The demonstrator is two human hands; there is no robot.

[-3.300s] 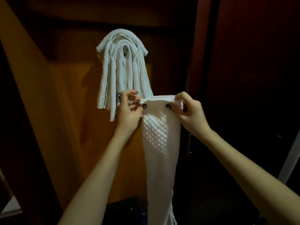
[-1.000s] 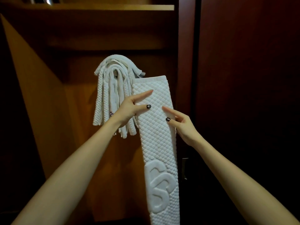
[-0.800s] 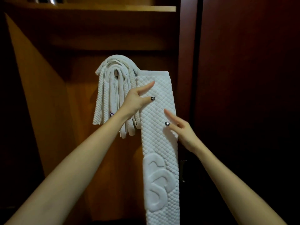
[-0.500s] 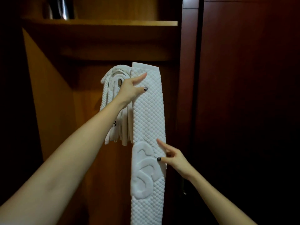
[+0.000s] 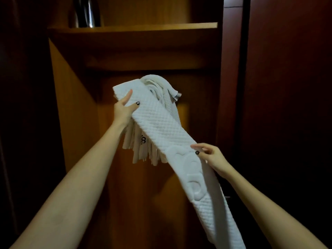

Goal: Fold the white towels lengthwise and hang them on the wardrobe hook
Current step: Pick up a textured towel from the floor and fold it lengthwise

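A long white quilted towel (image 5: 161, 128), folded lengthwise, stretches diagonally from upper left to lower right across the open wardrobe. My left hand (image 5: 124, 109) grips its upper end, thumb on top. My right hand (image 5: 211, 155) pinches its right edge lower down, near the embossed logo. Behind it, several folded white towels (image 5: 158, 87) hang in a bunch from the wardrobe hook; a bit of metal hook (image 5: 177, 97) shows at their right. The held towel's top end lies to the left of that bunch, in front of it.
The wardrobe has an orange wooden side panel (image 5: 75, 114) on the left and a shelf (image 5: 133, 30) above with a dark metallic vessel (image 5: 86, 12) on it. A dark red door (image 5: 287, 105) closes the right side.
The towel went from hanging vertical beside the bunch to slanting across it. My left hand carried its top end leftward; my right hand moved right and now pinches the edge.
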